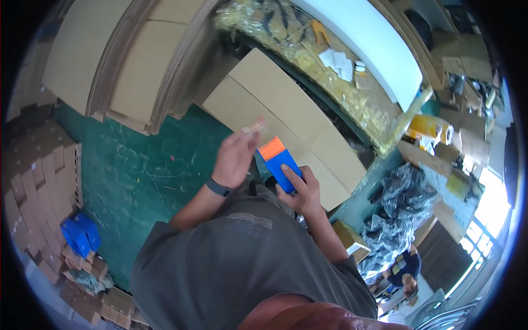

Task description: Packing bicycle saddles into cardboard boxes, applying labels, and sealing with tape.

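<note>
My right hand grips a small blue box with an orange end, its thumb lying on the blue face. To the left of it, my raised left hand pinches a small see-through piece with a pinkish edge. What that piece is cannot be made out. A dark band circles my left wrist. Beyond both hands lies a large flat cardboard carton with a seam along its length. The blue box is held over the carton's near side.
Flattened cardboard sheets stand stacked at far left. A bench wrapped in film runs behind the carton, bearing orange-handled pliers and papers. Blue bins sit left; dark plastic sheeting and another person are at right.
</note>
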`<state>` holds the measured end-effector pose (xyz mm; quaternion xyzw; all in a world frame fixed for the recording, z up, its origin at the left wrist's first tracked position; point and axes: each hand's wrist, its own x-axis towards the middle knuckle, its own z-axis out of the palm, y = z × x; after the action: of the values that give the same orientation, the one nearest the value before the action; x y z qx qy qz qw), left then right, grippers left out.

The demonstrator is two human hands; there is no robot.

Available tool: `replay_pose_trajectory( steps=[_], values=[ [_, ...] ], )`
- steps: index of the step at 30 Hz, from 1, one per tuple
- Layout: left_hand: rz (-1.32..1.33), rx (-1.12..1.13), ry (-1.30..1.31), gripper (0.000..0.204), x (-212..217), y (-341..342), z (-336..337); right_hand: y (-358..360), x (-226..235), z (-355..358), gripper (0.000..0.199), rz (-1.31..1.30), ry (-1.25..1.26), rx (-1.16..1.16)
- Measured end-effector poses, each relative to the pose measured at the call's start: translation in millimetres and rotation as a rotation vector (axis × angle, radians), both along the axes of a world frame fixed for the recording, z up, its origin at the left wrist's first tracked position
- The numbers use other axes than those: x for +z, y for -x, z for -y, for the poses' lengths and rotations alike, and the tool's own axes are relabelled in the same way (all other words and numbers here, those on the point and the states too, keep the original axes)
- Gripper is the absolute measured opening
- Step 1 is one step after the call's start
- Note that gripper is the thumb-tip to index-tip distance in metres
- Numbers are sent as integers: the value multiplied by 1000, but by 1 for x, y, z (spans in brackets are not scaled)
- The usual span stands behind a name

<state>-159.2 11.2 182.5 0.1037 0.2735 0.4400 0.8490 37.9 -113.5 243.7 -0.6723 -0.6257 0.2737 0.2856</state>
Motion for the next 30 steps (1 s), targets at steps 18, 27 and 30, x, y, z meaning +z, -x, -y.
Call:
replay_pose_trajectory(
  steps=[18,27,30],
  values=[
    [-1732,-486,-562,65,-316,90,-285,81,-143,-256,42,257,256,116],
    [-2277,-301,-1040,83,-223,-72,-129,-128,-104,68,56,207,251,41],
    [-2101,-461,-1267,82,-212,-142,-10,-204,-108,203,53,305,461,22]
  ],
)
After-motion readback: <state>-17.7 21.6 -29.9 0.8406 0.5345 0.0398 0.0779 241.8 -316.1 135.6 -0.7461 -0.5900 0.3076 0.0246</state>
